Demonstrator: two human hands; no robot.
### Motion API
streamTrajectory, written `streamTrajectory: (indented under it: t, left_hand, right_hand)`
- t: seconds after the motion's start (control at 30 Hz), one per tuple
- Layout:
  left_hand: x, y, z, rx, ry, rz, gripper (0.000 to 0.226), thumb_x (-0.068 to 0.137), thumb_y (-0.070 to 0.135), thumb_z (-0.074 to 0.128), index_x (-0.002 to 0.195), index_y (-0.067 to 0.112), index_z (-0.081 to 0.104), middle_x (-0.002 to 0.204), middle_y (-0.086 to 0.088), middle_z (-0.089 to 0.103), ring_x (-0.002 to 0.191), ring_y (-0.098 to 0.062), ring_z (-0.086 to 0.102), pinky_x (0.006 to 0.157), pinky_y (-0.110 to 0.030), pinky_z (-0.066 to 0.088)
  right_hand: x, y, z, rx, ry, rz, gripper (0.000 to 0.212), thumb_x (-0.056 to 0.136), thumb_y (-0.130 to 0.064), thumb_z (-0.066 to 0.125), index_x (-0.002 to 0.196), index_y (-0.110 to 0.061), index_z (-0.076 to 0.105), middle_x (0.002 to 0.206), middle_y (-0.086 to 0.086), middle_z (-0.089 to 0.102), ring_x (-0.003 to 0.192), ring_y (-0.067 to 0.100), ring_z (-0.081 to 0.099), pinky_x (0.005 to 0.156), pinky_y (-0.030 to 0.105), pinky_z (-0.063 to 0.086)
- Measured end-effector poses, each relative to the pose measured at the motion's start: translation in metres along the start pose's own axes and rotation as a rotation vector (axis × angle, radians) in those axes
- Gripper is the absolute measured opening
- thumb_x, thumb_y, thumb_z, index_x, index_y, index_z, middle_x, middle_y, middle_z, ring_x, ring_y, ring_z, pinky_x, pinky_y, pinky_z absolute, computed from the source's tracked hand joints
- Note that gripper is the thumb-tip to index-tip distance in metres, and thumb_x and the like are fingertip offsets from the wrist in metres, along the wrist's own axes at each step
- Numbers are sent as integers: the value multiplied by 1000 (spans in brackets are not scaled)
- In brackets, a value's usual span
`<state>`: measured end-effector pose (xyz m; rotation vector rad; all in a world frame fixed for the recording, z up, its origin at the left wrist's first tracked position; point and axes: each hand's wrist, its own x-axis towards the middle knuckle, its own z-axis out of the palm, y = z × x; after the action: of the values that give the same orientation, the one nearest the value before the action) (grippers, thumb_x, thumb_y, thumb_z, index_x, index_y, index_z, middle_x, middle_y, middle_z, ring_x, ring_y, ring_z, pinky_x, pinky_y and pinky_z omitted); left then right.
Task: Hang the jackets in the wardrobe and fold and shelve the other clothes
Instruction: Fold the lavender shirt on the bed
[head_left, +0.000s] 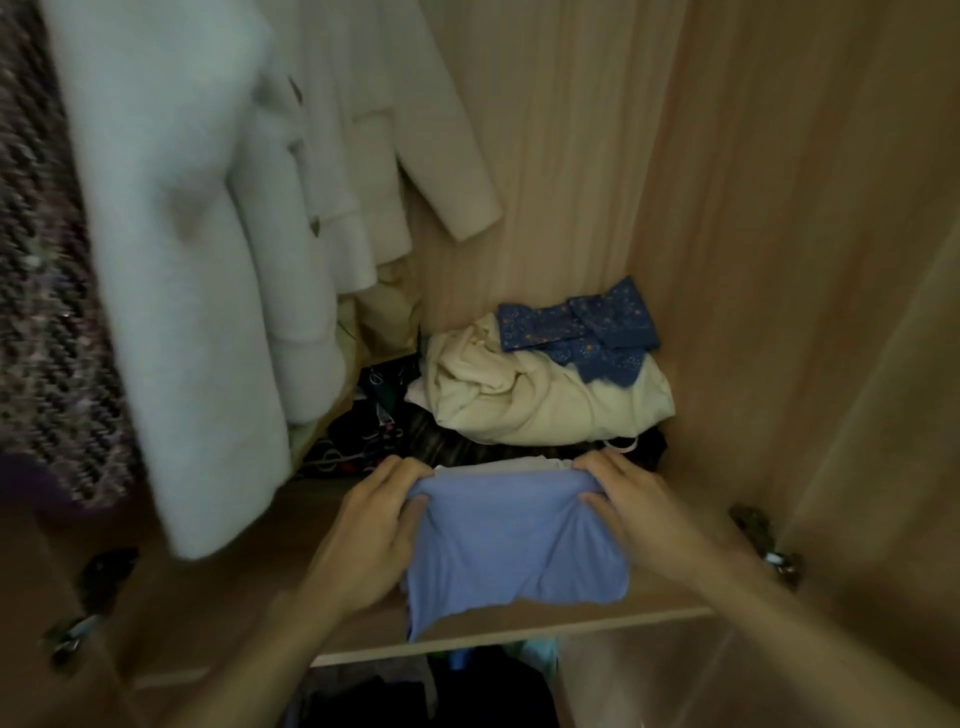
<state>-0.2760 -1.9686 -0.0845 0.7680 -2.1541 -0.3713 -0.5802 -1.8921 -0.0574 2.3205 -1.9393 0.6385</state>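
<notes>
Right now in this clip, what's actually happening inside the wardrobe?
A person is putting a folded light-blue garment onto the wardrobe shelf, holding it at both sides with the left hand and right hand. Its front edge hangs slightly over the shelf's lip. Behind it lie a cream bundle with a dark-blue patterned cloth on top, plus some dark clothes. To the left, a pale fleece coat and a cream coat already hang.
</notes>
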Motion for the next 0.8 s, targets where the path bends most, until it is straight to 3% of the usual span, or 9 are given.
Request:
streamTrajectory:
  t: [0.13, 0.23, 0.37, 0.47, 0.53, 0.6, 0.7, 0.8]
  left_hand:
    - [19, -16, 4, -42, -2, -52, 11, 100, 16, 45, 96, 23, 54, 93, 10, 53, 86, -6, 55, 74, -21, 43]
    - [40, -37, 16, -9, 8, -105, 10, 100, 12, 48, 95, 18, 54, 92, 6, 53, 84, -8, 55, 75, -27, 45]
    - [83, -76, 47, 295, -11, -269, 11, 98, 14, 50, 107, 13, 57, 106, -7, 58, 96, -26, 56, 81, -40, 47]
    - [101, -89, 68, 492, -112, -320, 29, 91, 22, 56, 118, 11, 61, 118, -11, 61, 108, -34, 56, 85, -44, 49]
    - [100, -86, 82, 541, -205, -257, 38, 86, 34, 53, 115, 13, 66, 116, -7, 65, 105, -32, 62, 80, -44, 54]
    - [98, -84, 96, 569, -226, -227, 49, 89, 46, 43, 122, 16, 65, 124, -5, 65, 113, -28, 61, 87, -43, 54]
    - [101, -82, 110, 481, -287, -276, 82, 87, 62, 7, 149, 20, 39, 156, -2, 37, 144, -23, 32, 116, -37, 27]
    - [78, -103, 134, 391, -361, -262, 93, 85, 76, -8, 156, 23, 22, 163, 4, 13, 151, -20, 15, 119, -27, 2]
  right_hand:
    - [20, 15, 6, 104, -10, -1, 26, 98, -40, 41, 114, -25, 54, 105, -9, 56, 95, 8, 56, 78, 30, 48]
    - [51, 29, 13, 66, 28, 8, 27, 95, -33, 43, 114, -19, 58, 104, -3, 61, 93, 13, 58, 76, 33, 49]
    - [112, 55, 47, -81, 37, 51, 32, 86, -22, 49, 114, -14, 61, 103, 8, 61, 95, 30, 58, 76, 38, 42]
    - [133, 58, 78, -63, 74, 110, 43, 88, -21, 55, 130, -13, 56, 122, 14, 57, 107, 34, 54, 88, 41, 43]
    - [129, 54, 99, -21, 85, 60, 45, 94, -35, 53, 133, -13, 54, 128, 14, 55, 113, 33, 54, 94, 43, 46]
    - [124, 50, 115, -1, 27, 41, 64, 98, -60, 30, 139, -15, 49, 137, 12, 50, 124, 31, 49, 103, 44, 43]
    - [120, 57, 137, 3, -95, 45, 90, 89, -76, 4, 148, -18, 38, 156, 9, 32, 143, 27, 31, 119, 39, 21]
    - [104, 68, 165, 7, -87, 50, 74, 96, -71, 17, 151, -24, 34, 159, 4, 27, 145, 25, 30, 119, 42, 22]
